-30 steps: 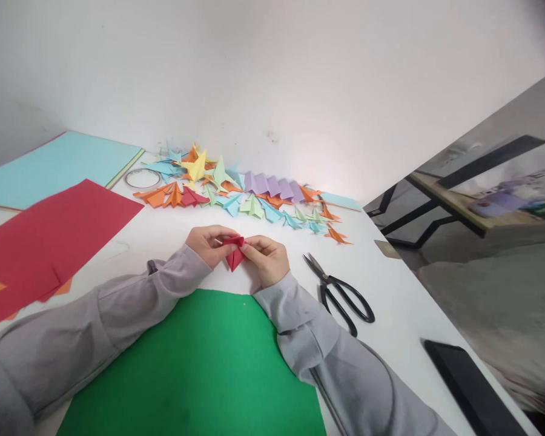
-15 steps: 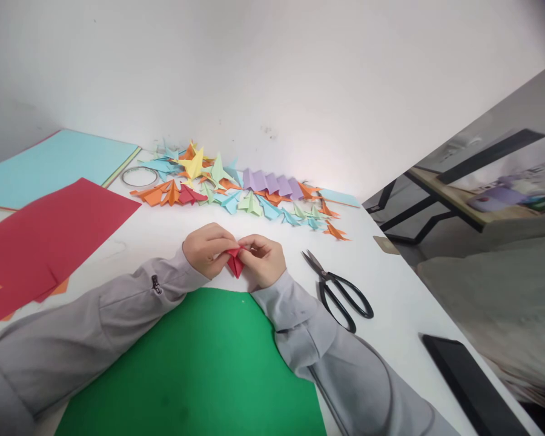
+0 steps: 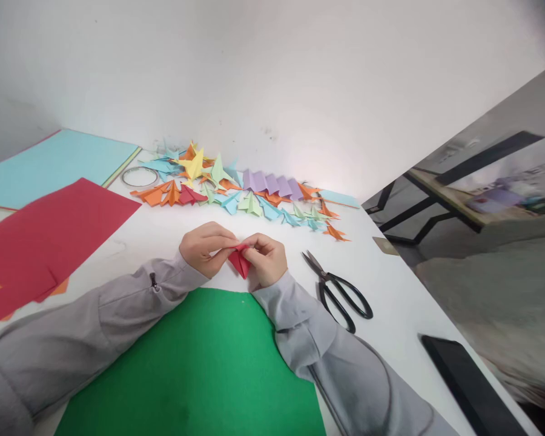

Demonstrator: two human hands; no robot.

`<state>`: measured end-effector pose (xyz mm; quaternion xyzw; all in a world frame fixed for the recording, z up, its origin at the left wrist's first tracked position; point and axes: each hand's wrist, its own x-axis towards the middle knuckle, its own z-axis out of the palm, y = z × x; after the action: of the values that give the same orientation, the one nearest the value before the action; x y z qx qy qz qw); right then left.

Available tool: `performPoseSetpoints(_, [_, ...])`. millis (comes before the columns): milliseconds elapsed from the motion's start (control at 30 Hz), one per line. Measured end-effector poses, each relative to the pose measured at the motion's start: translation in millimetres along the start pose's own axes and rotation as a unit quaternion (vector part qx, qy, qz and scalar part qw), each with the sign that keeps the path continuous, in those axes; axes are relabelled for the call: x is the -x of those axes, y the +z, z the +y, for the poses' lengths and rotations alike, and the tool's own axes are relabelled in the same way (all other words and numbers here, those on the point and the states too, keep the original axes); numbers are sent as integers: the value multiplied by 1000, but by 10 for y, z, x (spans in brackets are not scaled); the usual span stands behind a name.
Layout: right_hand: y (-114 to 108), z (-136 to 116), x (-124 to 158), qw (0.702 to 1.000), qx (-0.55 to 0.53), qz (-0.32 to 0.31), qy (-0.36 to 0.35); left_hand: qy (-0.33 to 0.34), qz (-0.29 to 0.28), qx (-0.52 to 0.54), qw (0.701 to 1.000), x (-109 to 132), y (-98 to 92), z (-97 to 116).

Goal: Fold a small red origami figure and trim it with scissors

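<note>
A small folded red paper piece [image 3: 239, 261] is pinched between both my hands, just above the white table [image 3: 390, 284]. My left hand [image 3: 204, 247] grips its left side with fingers closed. My right hand [image 3: 267, 259] pinches its right side, fingers curled. Both arms wear grey sleeves. A large green paper sheet [image 3: 200, 369] lies right below my hands.
A row of folded paper figures [image 3: 236, 188] in several colours lies at the back by the wall, with a tape ring [image 3: 139, 177] to its left. Red sheet [image 3: 49, 236] and light blue sheet [image 3: 54, 163] lie left. Black scissors [image 3: 340, 290] and a dark phone [image 3: 467, 381] lie right.
My fingers have shifted on the red piece, which has turned slightly; my hands moved a little left. Nothing else on the table moved.
</note>
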<state>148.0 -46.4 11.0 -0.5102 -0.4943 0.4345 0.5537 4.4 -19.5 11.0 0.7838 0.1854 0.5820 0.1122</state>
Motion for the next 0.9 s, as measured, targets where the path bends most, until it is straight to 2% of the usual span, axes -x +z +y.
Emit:
performPoseSetpoints(167, [11, 1, -17, 999, -28, 20, 24, -36, 55, -24, 998, -15, -19, 29])
performPoseSetpoints(300, [1, 50, -42, 998, -40, 35, 28, -104, 80, -15, 991, -30, -45, 43])
performPoseSetpoints(433, [-8, 56, -46, 1000, -14, 26, 2, -187, 42, 69, 979, -20, -22, 43])
performPoseSetpoints(567, [1, 29, -20, 1000, 0, 11, -21, -283, 6, 147, 948, 0, 34, 44])
performPoseSetpoints(667, [12, 35, 4, 999, -3, -4, -38, -382, 13, 214, 899, 9, 63, 69])
performPoseSetpoints(733, [17, 53, 14, 999, 0, -10, -43, -426, 16, 240, 872, 6, 70, 95])
performPoseSetpoints(900, [25, 91, 21, 998, 18, 3, -58, -426, 25, 249, 869, -26, 64, 119])
